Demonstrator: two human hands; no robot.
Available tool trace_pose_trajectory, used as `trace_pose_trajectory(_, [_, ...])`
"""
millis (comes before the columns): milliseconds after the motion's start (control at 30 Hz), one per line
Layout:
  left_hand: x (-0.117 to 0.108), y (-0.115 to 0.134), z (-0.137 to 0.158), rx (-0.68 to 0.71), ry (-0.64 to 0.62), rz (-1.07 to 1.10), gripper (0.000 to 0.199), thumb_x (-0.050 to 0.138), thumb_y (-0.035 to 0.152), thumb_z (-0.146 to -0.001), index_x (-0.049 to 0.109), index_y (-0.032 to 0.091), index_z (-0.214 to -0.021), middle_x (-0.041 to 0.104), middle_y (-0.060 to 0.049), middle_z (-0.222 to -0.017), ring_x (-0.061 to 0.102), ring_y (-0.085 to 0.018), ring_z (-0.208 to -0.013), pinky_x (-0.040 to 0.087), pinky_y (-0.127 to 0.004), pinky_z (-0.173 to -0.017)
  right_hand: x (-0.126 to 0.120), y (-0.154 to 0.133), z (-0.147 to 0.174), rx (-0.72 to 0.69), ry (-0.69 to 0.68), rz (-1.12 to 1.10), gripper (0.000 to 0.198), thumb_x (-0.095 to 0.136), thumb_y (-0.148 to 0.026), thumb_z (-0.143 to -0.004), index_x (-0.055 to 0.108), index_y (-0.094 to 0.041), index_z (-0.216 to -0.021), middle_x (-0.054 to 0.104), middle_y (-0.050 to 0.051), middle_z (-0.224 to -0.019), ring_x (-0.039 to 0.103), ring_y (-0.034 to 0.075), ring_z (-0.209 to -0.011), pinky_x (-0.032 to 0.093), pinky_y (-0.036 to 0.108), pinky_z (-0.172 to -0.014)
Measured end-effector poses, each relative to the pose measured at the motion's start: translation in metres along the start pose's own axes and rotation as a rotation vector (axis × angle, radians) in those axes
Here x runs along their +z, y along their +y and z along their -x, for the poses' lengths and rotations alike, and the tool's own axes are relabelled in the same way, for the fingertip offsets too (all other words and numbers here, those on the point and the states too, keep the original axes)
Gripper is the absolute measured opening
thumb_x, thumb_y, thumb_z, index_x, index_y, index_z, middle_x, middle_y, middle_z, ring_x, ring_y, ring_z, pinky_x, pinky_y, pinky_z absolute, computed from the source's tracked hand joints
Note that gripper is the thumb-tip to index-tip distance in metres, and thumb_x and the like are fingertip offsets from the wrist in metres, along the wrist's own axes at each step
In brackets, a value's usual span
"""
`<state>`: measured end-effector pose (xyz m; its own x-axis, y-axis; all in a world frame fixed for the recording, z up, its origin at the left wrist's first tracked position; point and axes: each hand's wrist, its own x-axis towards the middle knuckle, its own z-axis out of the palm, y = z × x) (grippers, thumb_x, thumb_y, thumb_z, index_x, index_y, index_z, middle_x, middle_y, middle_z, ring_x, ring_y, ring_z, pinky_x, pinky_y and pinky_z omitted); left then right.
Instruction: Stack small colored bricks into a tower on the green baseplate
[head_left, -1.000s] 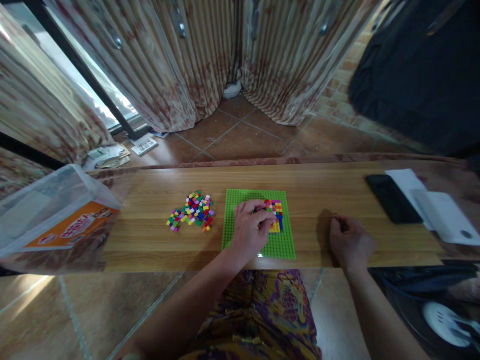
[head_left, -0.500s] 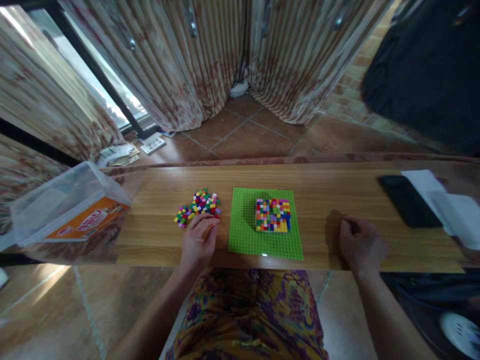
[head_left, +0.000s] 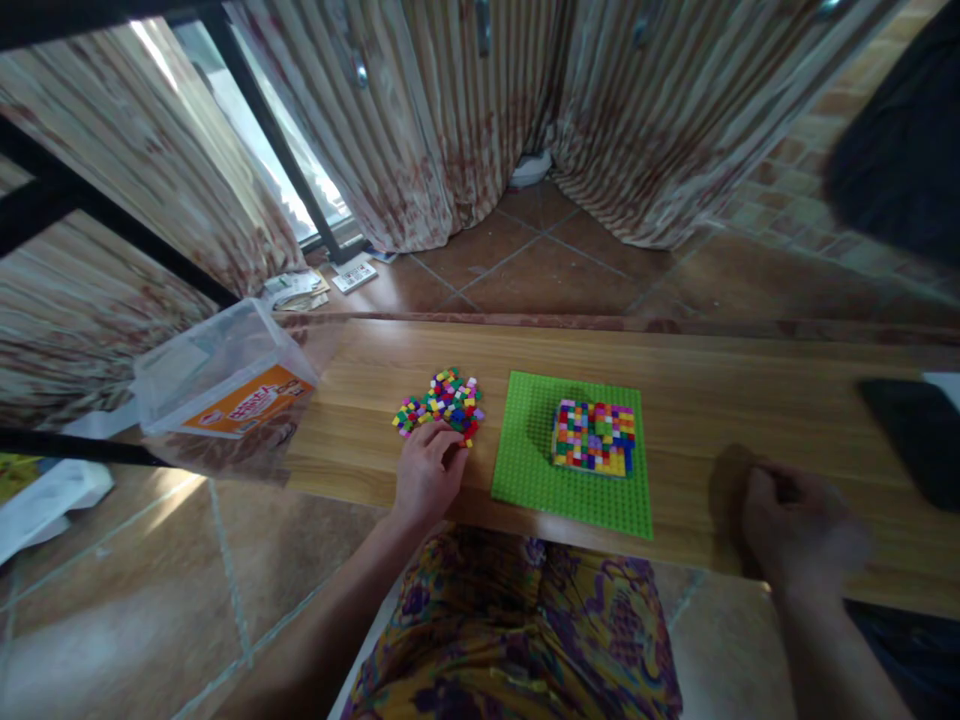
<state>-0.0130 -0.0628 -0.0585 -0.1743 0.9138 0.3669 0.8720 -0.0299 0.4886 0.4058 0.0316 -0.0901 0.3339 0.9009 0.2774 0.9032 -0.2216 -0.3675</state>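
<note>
My left hand (head_left: 431,470) reaches to the near edge of a pile of small multicoloured toy bricks (head_left: 444,400). Its thumb and fingers are bent together at the bricks, and what lies between the tips is too small to make out. Right of it, a green baseplate (head_left: 525,450) lies flat on the table. On the baseplate stands a block of multicoloured bricks (head_left: 589,437), several bricks wide, with an uneven top. My right hand (head_left: 806,525) rests curled on the table, well right of the baseplate. It is blurred, and the inside of its grip is hidden.
A clear plastic tub (head_left: 217,370) with an orange label sits at the left end of the wooden table (head_left: 697,400). Near the right end lies a black flat object (head_left: 911,435), with something white beside it. Beyond the table are curtains (head_left: 450,120) and a tiled floor.
The view has swung left, so the table things appear further right. My left fingers have moved in against the pile's near right side. My right hand stays curled on the table.
</note>
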Motion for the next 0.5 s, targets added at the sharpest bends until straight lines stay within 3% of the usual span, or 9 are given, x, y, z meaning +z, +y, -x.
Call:
trace_pose_trajectory(133, [-0.003, 0.003, -0.002, -0.014, -0.014, 0.022, 0.013, 0.06, 0.019, -0.093, 0.07, 0.019, -0.085, 0.072, -0.007, -0.094, 0.068, -0.02, -0.091, 0.057, -0.035, -0.087, -0.007, -0.013, 0.004, 0.037, 0.016, 0.008, 0.04, 0.051, -0.044, -0.089, 0.079, -0.018, -0.099, 0.072, 0.014, -0.089, 0.061, 0.028, -0.078, 0.038, 0.039, -0.068])
trace_pose_trajectory(267, [-0.008, 0.011, -0.004, -0.039, -0.001, 0.126, 0.011, 0.057, 0.018, -0.095, 0.068, 0.019, -0.092, 0.073, -0.005, -0.091, 0.069, -0.017, -0.086, 0.056, -0.029, -0.082, -0.007, -0.015, 0.004, 0.052, 0.017, 0.014, 0.04, 0.051, -0.043, -0.089, 0.079, -0.016, -0.101, 0.073, 0.014, -0.09, 0.059, 0.026, -0.075, 0.037, 0.038, -0.069])
trace_pose_trajectory(500, [0.0, 0.07, -0.025, 0.079, -0.127, 0.386, 0.012, 0.057, 0.021, -0.099, 0.069, 0.021, -0.097, 0.076, -0.003, -0.091, 0.071, -0.015, -0.086, 0.057, -0.025, -0.081, -0.003, -0.012, 0.003, 0.024, 0.041, -0.01, 0.041, 0.051, -0.042, -0.088, 0.079, -0.015, -0.1, 0.074, 0.015, -0.095, 0.06, 0.024, -0.078, 0.038, 0.035, -0.069])
